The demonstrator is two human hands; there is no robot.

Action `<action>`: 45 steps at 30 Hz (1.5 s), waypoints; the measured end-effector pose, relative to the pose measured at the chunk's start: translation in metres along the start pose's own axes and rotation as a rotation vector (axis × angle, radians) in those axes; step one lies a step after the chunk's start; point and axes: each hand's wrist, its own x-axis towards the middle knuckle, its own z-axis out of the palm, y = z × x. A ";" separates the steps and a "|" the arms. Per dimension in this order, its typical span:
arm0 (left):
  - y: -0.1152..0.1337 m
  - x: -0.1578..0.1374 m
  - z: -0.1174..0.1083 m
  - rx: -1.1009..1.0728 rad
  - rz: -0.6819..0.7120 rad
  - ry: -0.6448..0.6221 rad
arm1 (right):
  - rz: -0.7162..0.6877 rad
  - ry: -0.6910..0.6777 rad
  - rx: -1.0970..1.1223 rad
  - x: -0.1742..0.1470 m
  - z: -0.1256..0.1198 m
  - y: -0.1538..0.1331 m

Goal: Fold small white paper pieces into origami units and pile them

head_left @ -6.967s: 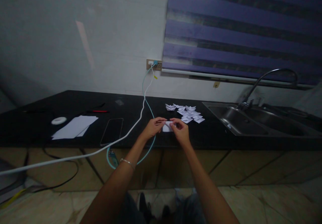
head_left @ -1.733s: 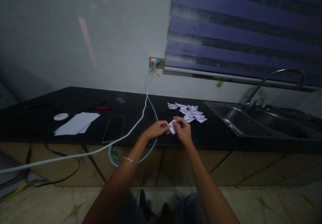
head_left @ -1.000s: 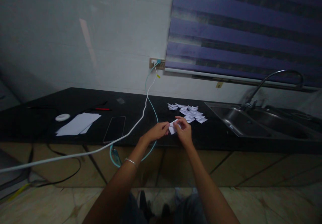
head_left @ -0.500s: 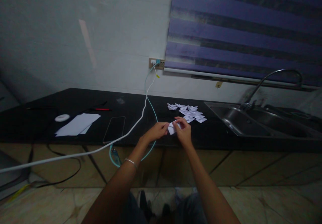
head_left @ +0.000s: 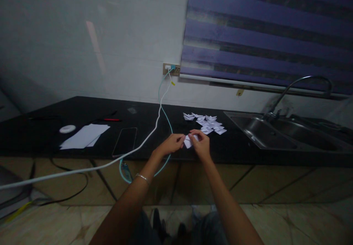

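Note:
A small folded piece of white paper (head_left: 188,142) is held between my two hands, above the front part of the black counter. My left hand (head_left: 174,143) pinches its left edge with the fingertips. My right hand (head_left: 201,144) grips the right side, thumb in front and fingers curled over the top, hiding part of the paper. Just beyond my right hand lie several folded white paper boats (head_left: 209,123), grouped close together on the counter.
White paper sheets (head_left: 85,136) lie at the left by a white roll (head_left: 67,129), a red pen (head_left: 111,119) and a phone (head_left: 125,142). A white cable (head_left: 149,136) crosses the counter (head_left: 154,153) from the wall socket (head_left: 171,69). A steel sink (head_left: 259,133) is at right.
Both hands stay in nearly the same place, still holding the folded paper. The paper's visible part has shifted very slightly; the boats have not moved.

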 end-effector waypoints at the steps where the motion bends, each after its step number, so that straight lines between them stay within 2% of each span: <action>1: 0.001 0.000 0.000 -0.011 0.002 -0.005 | 0.004 0.001 0.006 0.000 0.000 0.000; 12: 0.000 0.001 0.000 -0.096 0.018 -0.054 | 0.034 -0.032 0.041 0.000 0.001 0.000; 17: -0.002 0.001 -0.001 -0.114 0.014 -0.067 | 0.105 -0.024 0.111 -0.001 0.002 -0.001; 23: -0.001 -0.001 -0.002 -0.156 -0.003 -0.106 | 0.279 0.004 0.244 -0.001 0.002 -0.002; 31: -0.003 0.000 -0.003 -0.191 0.007 -0.130 | 0.307 0.029 0.244 0.000 0.001 -0.001; 37: -0.006 0.001 -0.004 -0.195 0.016 -0.099 | 0.361 -0.047 0.245 0.000 0.002 -0.001; 45: -0.012 0.004 -0.003 -0.206 0.013 -0.033 | 0.325 -0.143 0.179 0.000 0.001 -0.006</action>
